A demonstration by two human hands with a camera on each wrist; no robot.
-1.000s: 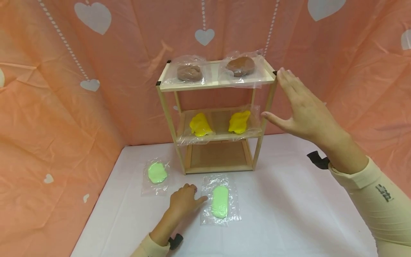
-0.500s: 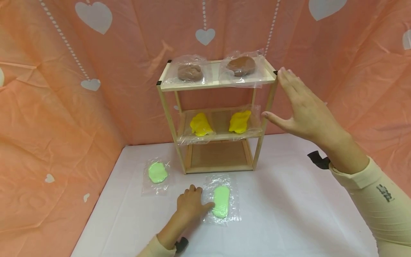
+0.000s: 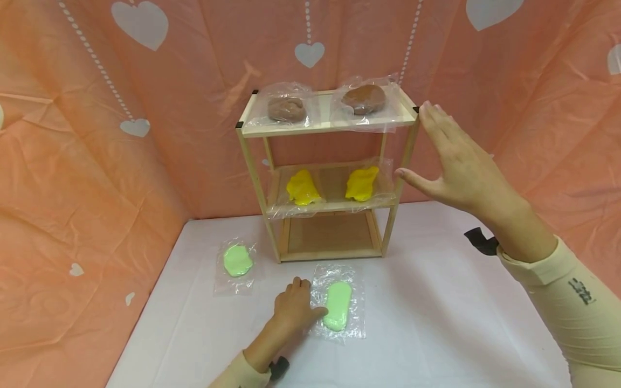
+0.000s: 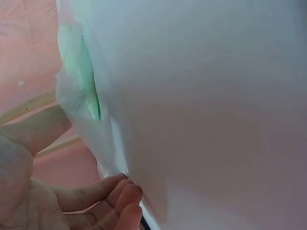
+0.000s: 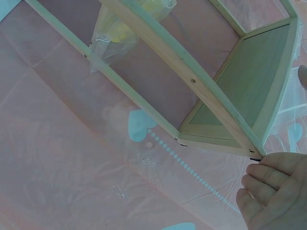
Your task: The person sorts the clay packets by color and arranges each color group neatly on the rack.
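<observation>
My left hand (image 3: pixel 293 307) is at the left edge of a clear plastic bag with a pale green, clay-like slab (image 3: pixel 338 305) inside, flat on the white table. Its thumb touches the bag beside the slab; the other fingers reach forward along the bag's edge. The left wrist view shows the bag (image 4: pixel 79 72) between the spread thumb and the fingertips, with a wide gap between them. My right hand (image 3: pixel 466 159) is raised with straight fingers, their tips at the top right corner of a small wooden shelf (image 3: pixel 325 129). That corner also meets the fingertips in the right wrist view.
Another bagged green slab (image 3: pixel 237 261) lies at the left on the table (image 3: pixel 436 323). Two bagged brown lumps (image 3: pixel 286 110) sit on the top shelf board, and two bagged yellow pieces (image 3: pixel 302 188) on the middle one. Peach curtains (image 3: pixel 208 151) with hearts stand behind and beside.
My left hand has moved right toward the bagged green slab, which has shifted slightly right and tilted a little. The right hand has stayed at the shelf corner.
</observation>
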